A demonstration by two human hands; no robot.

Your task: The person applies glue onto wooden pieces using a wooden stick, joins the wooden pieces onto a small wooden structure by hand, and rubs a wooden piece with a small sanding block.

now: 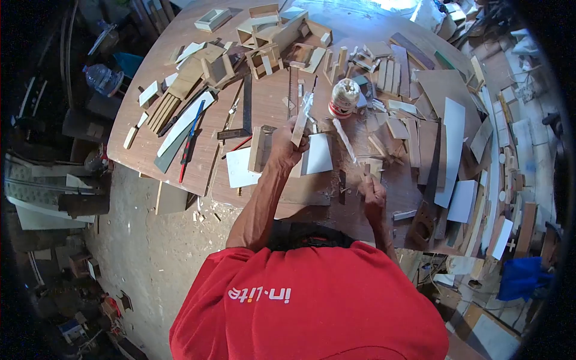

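Observation:
My left hand [291, 147] is closed around a small wooden block [300, 129], raised above the table, with a white smear, apparently glue, along its upper end. My right hand [373, 195] is closed lower down at the right; a short, narrow wooden stick [367, 170] seems to stick up from its fingers. Between the hands, a white-coated stick [344, 141] slants down toward the right hand. Beyond it stands a white bottle [344, 99] with a red label and a crusted white top. A white panel [317, 154] and an upright wooden piece [259, 150] are near my left hand.
Small wooden boxes [273, 30] crowd the back of the table. At the left are a blue-and-red cutter [191, 141] and a black square [246, 108]. Wood offcuts and a long white strip [451, 150] cover the right side. Shavings litter the floor [207, 222].

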